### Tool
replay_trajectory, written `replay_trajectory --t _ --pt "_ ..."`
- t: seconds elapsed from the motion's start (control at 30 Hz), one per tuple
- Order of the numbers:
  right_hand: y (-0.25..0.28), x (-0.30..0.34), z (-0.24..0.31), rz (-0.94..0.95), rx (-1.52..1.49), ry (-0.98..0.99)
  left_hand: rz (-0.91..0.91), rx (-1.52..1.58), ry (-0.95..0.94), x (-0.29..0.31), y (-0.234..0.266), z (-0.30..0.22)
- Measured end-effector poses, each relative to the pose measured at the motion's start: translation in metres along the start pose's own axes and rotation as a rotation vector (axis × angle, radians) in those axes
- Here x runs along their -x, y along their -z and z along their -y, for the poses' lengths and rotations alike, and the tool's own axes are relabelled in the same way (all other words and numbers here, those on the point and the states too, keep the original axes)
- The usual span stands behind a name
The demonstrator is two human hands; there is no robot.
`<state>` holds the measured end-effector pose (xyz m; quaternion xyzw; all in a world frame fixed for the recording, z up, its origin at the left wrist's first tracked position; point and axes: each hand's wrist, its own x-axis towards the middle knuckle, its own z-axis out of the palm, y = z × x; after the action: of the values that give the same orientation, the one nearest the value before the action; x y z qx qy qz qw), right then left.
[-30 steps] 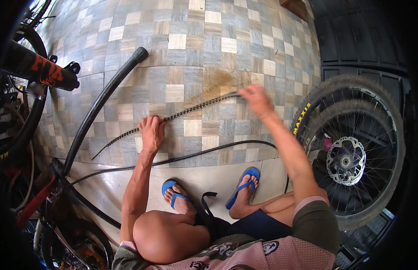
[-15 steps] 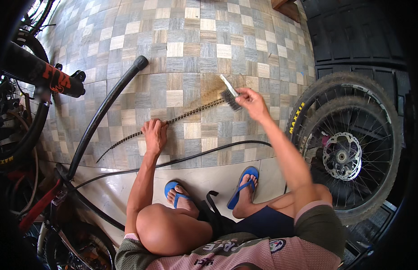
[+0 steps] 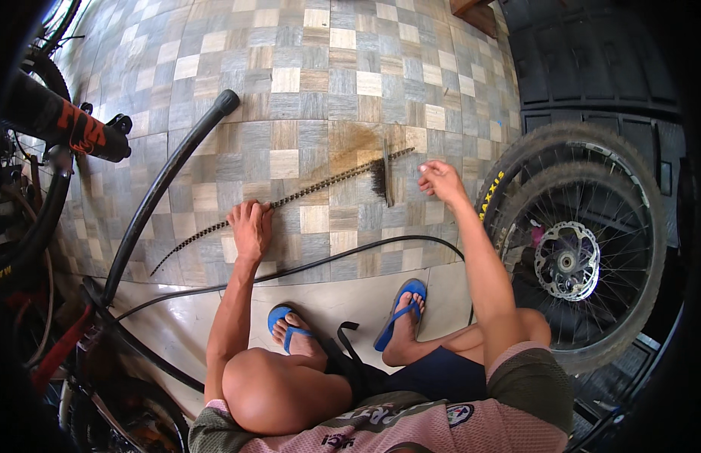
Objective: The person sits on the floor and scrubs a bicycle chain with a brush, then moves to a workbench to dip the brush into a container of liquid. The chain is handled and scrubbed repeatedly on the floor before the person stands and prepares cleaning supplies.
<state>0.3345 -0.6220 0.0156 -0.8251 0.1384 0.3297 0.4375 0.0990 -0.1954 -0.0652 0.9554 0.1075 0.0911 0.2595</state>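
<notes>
A bicycle chain (image 3: 320,185) lies stretched slantwise across the tiled floor, its near end curving to the left. My left hand (image 3: 250,229) is closed over the chain left of its middle and holds it against the floor. Across the chain's far right part is a black-bristled brush (image 3: 381,180), its handle seen narrow and slightly blurred; whether it rests fully on the floor I cannot tell. My right hand (image 3: 442,183) is just right of the brush, apart from it, fingers curled in with nothing visible in them.
A brown stain (image 3: 358,140) marks the tiles beside the chain. A thick black tube (image 3: 169,177) and a thin black hose (image 3: 343,248) cross the floor. Bicycle wheels (image 3: 592,177) with a brake disc stand at right. Bicycle parts, including a black fork tube (image 3: 60,121), crowd the left.
My right hand has let go of the brush and moved slightly right and down. The brush has turned across the chain. My left hand still holds the chain.
</notes>
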Motion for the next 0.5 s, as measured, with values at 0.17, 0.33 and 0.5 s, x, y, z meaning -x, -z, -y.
replay_trajectory --t 0.17,0.33,0.5 --pt "-0.044 -0.013 -0.013 0.123 0.032 -0.087 0.003 -0.01 -0.004 0.003 -0.002 0.004" --pt "-0.064 -0.01 -0.001 0.203 -0.077 -0.115 -0.012 -0.011 -0.014 0.002 -0.003 0.003" --pt "-0.089 -0.004 0.011 0.124 0.034 -0.155 -0.003 -0.02 -0.001 0.001 -0.001 0.001"
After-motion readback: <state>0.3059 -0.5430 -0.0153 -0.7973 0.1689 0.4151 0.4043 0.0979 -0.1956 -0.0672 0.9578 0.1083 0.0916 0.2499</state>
